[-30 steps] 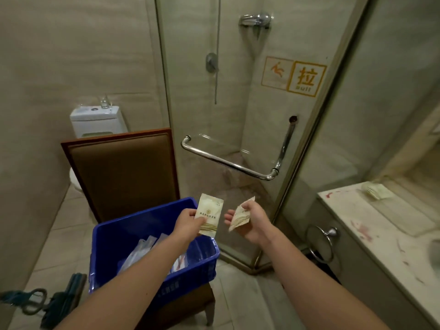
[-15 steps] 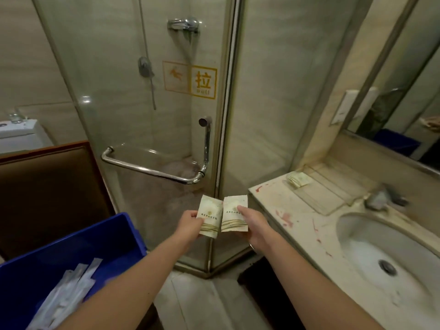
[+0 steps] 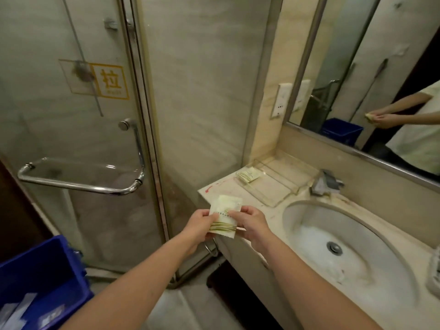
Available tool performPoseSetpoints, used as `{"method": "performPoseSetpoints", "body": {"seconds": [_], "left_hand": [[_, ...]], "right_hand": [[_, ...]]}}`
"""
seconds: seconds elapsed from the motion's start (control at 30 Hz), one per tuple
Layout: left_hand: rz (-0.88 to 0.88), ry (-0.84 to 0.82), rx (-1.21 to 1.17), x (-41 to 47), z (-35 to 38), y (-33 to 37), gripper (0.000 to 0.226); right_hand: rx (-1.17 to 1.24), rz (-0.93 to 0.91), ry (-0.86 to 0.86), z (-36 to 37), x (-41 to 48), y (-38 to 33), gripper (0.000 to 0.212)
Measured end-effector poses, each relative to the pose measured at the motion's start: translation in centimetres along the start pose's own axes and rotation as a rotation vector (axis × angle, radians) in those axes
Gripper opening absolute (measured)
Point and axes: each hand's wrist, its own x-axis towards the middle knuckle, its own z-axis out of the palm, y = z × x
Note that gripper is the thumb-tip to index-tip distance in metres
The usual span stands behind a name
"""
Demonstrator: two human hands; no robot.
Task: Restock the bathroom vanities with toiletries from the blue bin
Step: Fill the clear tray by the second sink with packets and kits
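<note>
A small stack of flat white paper sachets with green stripes (image 3: 223, 219), seemingly two laid one over the other, is pinched at its left edge by the left hand (image 3: 200, 226) and at its right edge by the right hand (image 3: 251, 225). Both hands are closed on the packets with thumb and fingertips. The stack is held in the air to the left of the white oval sink basin (image 3: 357, 263), just over the outer corner of the pale marble countertop (image 3: 266, 210). The clear acrylic tray (image 3: 283, 186), in which a similar sachet (image 3: 247, 175) already lies, is set beyond the basin's left rim, against the wall. The blue plastic bin (image 3: 42, 277) is seen low down, well to the left of the basin.

Only the edges are gripped, so the rear packet could slip out once one hand is released. It would likely fall to the floor left of the basin. If the stack is swung too far right, it could drop into the basin, and whether the bowl is wet cannot be told. The tray's low front lip could also be caught, leaving the sachets askew on the counter.
</note>
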Motion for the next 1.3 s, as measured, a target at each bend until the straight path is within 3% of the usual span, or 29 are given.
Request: {"method": "performPoseSetpoints", "body": {"seconds": [0.17,0.33,0.43,0.9,1.3], "left_hand": [[0.030,-0.094,0.052,0.8,3.2,0.4,0.023],[0.031,-0.080,0.118,3.0,6.1,1.0,0.028],[0.044,-0.121,0.163,4.7,7.6,1.3,0.027],[0.152,-0.193,0.339,20.7,12.3,6.8,0.031],[0.246,-0.224,0.747,36.3,12.9,8.1,0.038]], "right_hand": [[-0.064,-0.072,0.087,-3.6,0.9,0.1,0.025],[-0.105,-0.099,0.158,-6.3,2.0,-0.1,0.055],[-0.201,-0.136,0.208,-7.8,3.2,-0.2,0.063],[-0.296,-0.163,0.371,-10.5,18.2,-4.1,0.062],[-0.288,-0.065,0.434,-9.9,32.0,-4.4,0.060]]}}
